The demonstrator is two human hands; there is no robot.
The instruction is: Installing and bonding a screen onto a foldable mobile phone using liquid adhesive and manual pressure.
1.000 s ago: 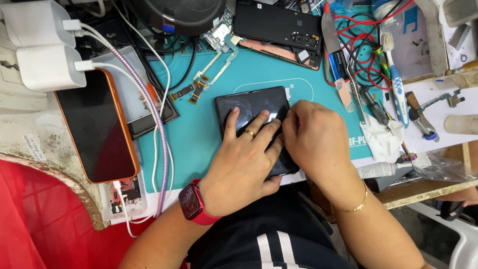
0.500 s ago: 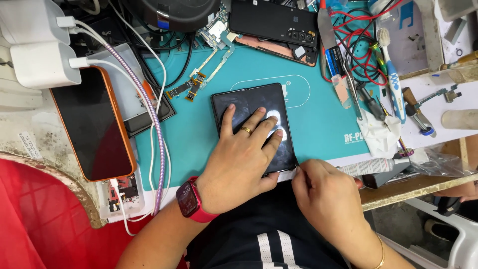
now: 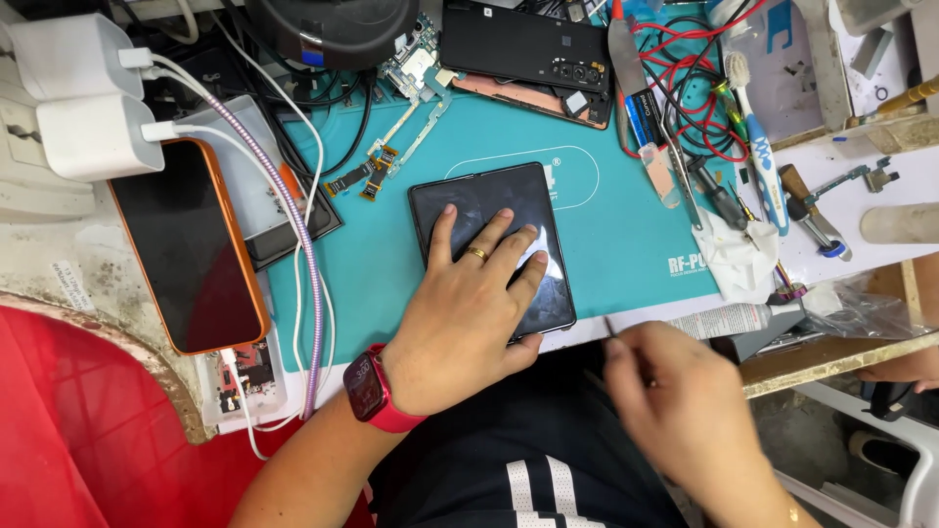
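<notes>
The right hand (image 3: 675, 401) is blurred; whether it is open or closed around the thin tool (image 3: 614, 335) seen at its fingertips cannot be told. The lower part of the dark tablet (image 3: 489, 244) is covered by the left hand (image 3: 469, 313). The left hand is laid flat and open, fingers spread, pressed on the tablet's screen; a ring and a red wristwatch (image 3: 372, 389) are worn. The tablet is lying on the teal mat (image 3: 626, 235) near the counter's front edge. An orange-cased phone (image 3: 186, 244) is seen at left, a white tube (image 3: 734, 319) at right.
</notes>
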